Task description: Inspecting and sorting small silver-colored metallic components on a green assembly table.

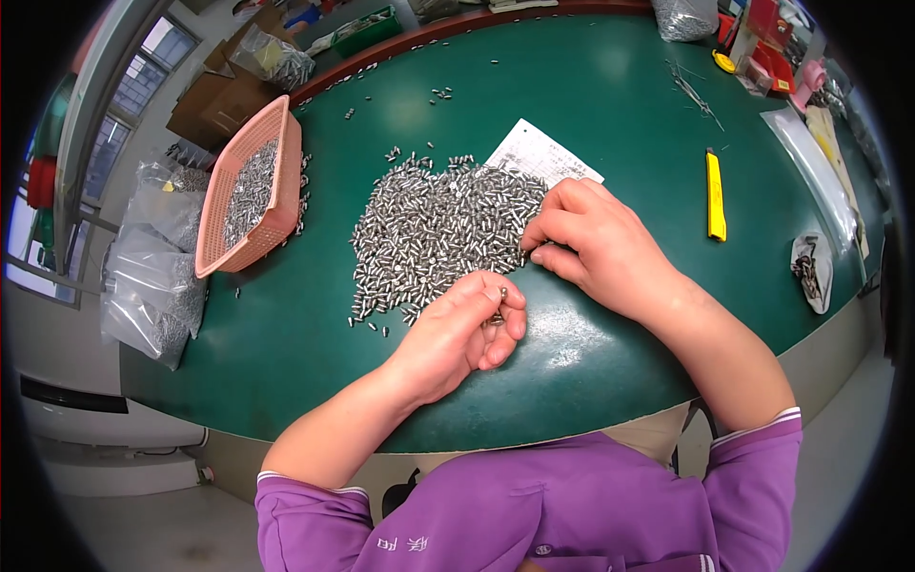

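A broad heap of small shiny metal pins (pixel 434 219), each a short cylinder, lies on the green table (pixel 629 114). At the heap's near edge my left hand (pixel 467 324) is curled closed around a few of these pins, one showing between thumb and forefinger. My right hand (pixel 586 234) rests at the heap's right edge, thumb and fingers bent close together at the pins. Whether a pin is between those fingertips is hidden. Behind the right hand, a white sheet of paper (pixel 534 148) lies partly under the heap.
A pink plastic basket (pixel 286 181) with more pins stands at the left, beside clear bags (pixel 152 286) of metal parts. To the right lie a yellow utility knife (pixel 715 195), a white dish (pixel 810 272) of dark pieces and a clear plastic sleeve (pixel 810 172).
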The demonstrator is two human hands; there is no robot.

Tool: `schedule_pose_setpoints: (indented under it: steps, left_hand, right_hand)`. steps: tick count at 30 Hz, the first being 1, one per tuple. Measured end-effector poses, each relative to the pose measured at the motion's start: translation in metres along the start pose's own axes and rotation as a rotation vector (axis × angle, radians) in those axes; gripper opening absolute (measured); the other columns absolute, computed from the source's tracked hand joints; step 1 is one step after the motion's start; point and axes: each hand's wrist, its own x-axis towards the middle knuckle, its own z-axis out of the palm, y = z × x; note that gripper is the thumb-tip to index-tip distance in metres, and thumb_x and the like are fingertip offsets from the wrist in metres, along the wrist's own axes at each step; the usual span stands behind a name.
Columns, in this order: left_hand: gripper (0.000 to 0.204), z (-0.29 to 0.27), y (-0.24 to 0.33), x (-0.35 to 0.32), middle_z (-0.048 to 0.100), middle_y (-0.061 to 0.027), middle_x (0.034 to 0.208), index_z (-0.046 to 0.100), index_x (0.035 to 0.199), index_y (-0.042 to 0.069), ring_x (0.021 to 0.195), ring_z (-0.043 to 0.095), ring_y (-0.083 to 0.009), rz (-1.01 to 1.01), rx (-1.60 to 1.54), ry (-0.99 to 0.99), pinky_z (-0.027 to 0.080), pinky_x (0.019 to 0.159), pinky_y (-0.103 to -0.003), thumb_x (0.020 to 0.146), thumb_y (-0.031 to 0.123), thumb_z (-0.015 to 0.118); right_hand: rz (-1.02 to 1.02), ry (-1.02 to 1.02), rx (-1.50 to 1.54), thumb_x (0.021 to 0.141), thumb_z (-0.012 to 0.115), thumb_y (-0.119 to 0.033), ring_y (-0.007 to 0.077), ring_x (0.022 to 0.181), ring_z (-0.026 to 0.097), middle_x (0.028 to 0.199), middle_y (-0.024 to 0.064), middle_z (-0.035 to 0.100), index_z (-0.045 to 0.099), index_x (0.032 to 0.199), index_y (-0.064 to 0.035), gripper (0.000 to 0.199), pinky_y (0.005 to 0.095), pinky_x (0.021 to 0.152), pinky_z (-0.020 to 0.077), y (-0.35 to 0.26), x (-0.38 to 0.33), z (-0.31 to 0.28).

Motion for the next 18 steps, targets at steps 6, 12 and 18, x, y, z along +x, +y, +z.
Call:
schedule_pose_setpoints:
  steps: [6,12,18]
  left_hand:
    - [0.028,0.003,0.003,-0.001,0.055,-0.008,0.096,0.052,0.113,0.003,0.07,0.047,-0.0123,-0.005,-0.027,-0.012,0.04,0.062,-0.025,0.102,0.023,0.036]
    - [0.02,0.004,0.001,0.0,0.056,-0.0053,0.093,0.05,0.113,0.004,0.066,0.047,-0.0097,-0.019,0.026,0.044,0.039,0.058,-0.022,0.101,0.018,0.043]
    - [0.018,0.008,-0.002,0.002,0.057,-0.0031,0.09,0.048,0.115,0.007,0.063,0.047,-0.0066,0.03,0.019,0.116,0.036,0.053,-0.02,0.1,0.016,0.048]
  right_hand:
    - [-0.03,-0.03,-0.086,0.073,0.071,-0.008,0.0259,0.088,0.055,0.088,0.0049,0.054,0.064,0.084,-0.009,0.014,0.0387,0.077,0.0468,0.0,-0.002,0.005]
    - [-0.063,-0.023,-0.116,0.076,0.07,-0.01,0.027,0.088,0.055,0.089,0.006,0.054,0.063,0.085,-0.0074,0.012,0.0392,0.077,0.0466,-0.003,-0.003,0.008]
    - [0.022,-0.123,0.446,0.08,0.071,-0.007,0.019,0.091,0.056,0.093,0.0048,0.056,0.065,0.089,-0.007,0.011,0.0309,0.079,0.0459,-0.013,-0.001,0.002]
